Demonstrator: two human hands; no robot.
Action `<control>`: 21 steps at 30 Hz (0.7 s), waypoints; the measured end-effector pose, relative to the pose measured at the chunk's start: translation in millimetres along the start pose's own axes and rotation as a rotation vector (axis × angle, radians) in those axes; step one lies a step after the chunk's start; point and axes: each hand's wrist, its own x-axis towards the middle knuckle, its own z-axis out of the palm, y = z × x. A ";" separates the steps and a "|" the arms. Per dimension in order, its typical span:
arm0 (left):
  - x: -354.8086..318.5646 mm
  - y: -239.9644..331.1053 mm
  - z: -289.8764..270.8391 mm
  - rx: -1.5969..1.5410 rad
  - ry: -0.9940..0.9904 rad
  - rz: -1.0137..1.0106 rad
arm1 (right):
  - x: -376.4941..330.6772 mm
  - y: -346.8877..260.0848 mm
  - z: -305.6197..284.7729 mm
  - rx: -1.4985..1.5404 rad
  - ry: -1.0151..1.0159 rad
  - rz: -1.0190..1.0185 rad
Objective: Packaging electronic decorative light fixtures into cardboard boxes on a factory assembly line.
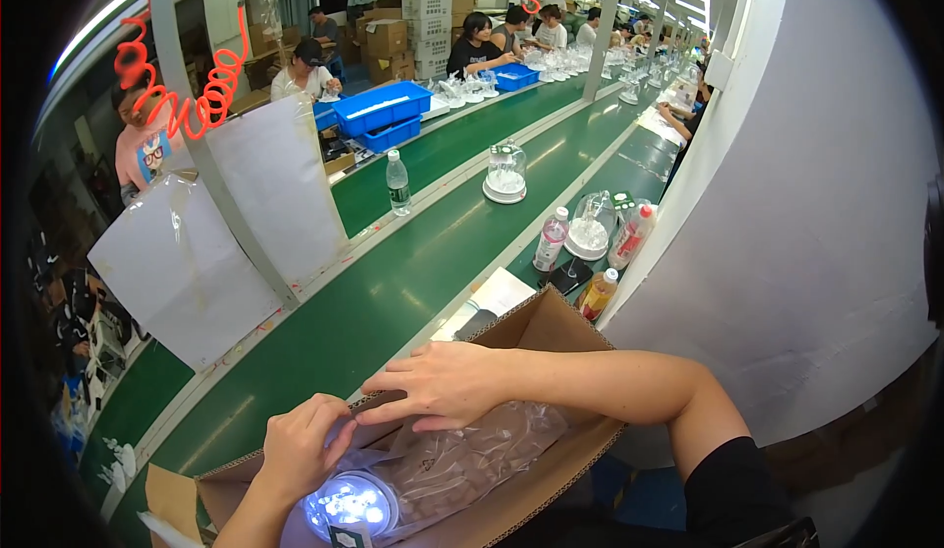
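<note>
The left hand (310, 442) curls, its grip unclear; the right hand (438, 381) spreads, fingers apart, over an open cardboard box (565, 329) containing a glowing round lamp (351, 505) beside clear plastic wrapping (477, 450). Beyond stands a labelled bottle (552, 240).

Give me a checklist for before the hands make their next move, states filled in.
1. Cardboard box open at the top: ok.
2. Round light lit: ok.
3. Clear plastic wrapping inside the box: ok.
4. Left hand empty: cannot tell, fingertips partly hidden.
5. Right hand clear of the box: not ok, it is over it.
6. Nearest domed piece on the belt upright: ok.
</note>
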 end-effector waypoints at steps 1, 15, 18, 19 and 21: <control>-0.3 -1.0 0.4 0.001 -0.002 0.000 | -0.1 0.2 1.0 0.001 -0.003 0.005; -0.8 -1.0 2.6 0.054 0.060 0.049 | 2.5 -1.0 0.4 0.052 -0.065 0.028; -2.5 -2.0 4.2 0.053 0.061 0.052 | 2.6 -0.9 -1.1 0.047 -0.070 0.024; -2.9 -2.5 4.3 0.053 0.066 0.054 | 2.6 -1.2 -1.6 0.048 -0.069 0.025; -1.7 -0.7 3.9 0.054 0.061 0.052 | 2.5 -1.7 -2.3 0.064 -0.091 0.038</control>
